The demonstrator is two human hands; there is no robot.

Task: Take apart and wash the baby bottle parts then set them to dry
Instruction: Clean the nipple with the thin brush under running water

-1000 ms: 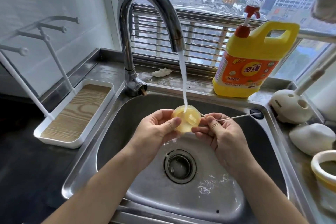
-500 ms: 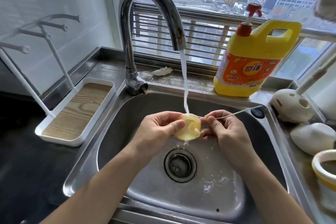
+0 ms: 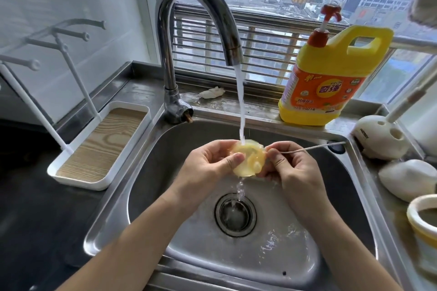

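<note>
Nipple (image 3: 248, 160), a soft, see-through yellowish silicone disc, is held over the middle of the sink, right under the running water.

The sink (image 3: 153, 168) is the biggest thing: a rounded stainless steel basin, dull and wet, with a ringed metal drain (image 3: 235, 215) in its floor. At its far left rim stands the faucet (image 3: 196, 7), a shiny chrome tube bent in a high arch. A white stream of water (image 3: 241, 106) falls from it onto the top edge of the nipple, then breaks into drops toward the drain.

On the far right ledge sits a soap jug (image 3: 331, 73), boxy yellow plastic with an orange label, a cut-out handle and a red pump. Left of the sink on the dark counter lies a drying tray (image 3: 78, 181), a white plastic rim around a wood-grain base, with thin white pegged posts rising from it.

The left hand (image 3: 208, 168) grips the nipple, thumb pressed flat on its face and fingers curled behind. The right hand (image 3: 295, 172) pinches a thin white stick (image 3: 314, 147) between thumb and forefinger, just beside the nipple's right edge; the stick runs straight out toward the right rim. Whether its tip is inside the nipple cannot be told.

A small crumpled white scrap (image 3: 211, 92) lies on the far ledge behind the stream.
</note>
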